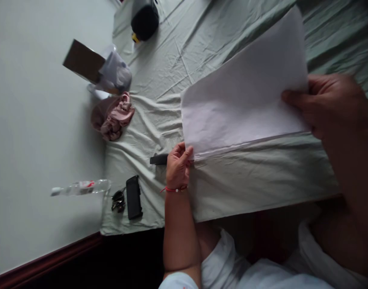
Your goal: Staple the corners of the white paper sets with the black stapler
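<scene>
A white sheet of paper (240, 96), perhaps more than one layer along its near edge, is held up over the cloth-covered table. My left hand (179, 162) pinches its near left corner between thumb and fingers. At the right end my right hand (331, 100) grips the paper, thumb on top and the other fingers underneath; this hand is a little blurred. Just left of my left hand lies a black object (159, 159), partly hidden by the hand, so its kind is unclear.
A pale green cloth (159, 132) with wrinkles covers the table. Along the wall side are a clear plastic bottle (87, 187), keys (118, 201), a black case (133, 197), a pink cloth (117, 118), a plastic bag (119, 72), brown cardboard (84, 61) and a black bag (145, 20).
</scene>
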Demonstrator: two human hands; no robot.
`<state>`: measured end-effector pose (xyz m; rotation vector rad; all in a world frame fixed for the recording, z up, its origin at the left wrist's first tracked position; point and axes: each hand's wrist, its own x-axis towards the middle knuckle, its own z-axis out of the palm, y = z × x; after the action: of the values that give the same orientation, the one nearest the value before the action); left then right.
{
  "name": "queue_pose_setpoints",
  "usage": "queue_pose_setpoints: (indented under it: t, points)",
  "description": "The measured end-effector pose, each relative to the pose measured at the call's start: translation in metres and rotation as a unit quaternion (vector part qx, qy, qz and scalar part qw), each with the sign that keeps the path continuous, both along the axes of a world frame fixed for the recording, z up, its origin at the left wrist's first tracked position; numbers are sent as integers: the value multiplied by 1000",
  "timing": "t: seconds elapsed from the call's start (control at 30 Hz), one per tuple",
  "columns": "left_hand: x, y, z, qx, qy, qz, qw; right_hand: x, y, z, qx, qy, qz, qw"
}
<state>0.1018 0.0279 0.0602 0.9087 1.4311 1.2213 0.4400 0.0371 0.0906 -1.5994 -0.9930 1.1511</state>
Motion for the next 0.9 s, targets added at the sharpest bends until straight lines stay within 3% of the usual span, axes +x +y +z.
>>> queue_pose_setpoints:
  t: [0.1, 0.27, 0.5, 0.7, 0.8, 0.9]
  points:
    - [-5, 0, 0, -11, 11, 14, 1000, -7, -1, 6, -28, -62, -78, 995]
    - [-15, 1, -7, -7, 3, 15, 1000, -18, -1, 7, 24, -55, -14, 998]
    - [-16, 0, -7, 14, -32, 13, 999, -27, 3, 8, -19, -47, -34, 998]
    - [-19, 0, -9, 33, 10, 68, 997, -28, 3, 0, 1, -37, -1, 999]
    - [-15, -2, -4, 38, 25, 47, 998, -30, 4, 3, 20, -42, -7, 999]
    - [-13, -4, 2, 31, -11, -2, 999, -35, 4, 11, -8, -40, -67, 997]
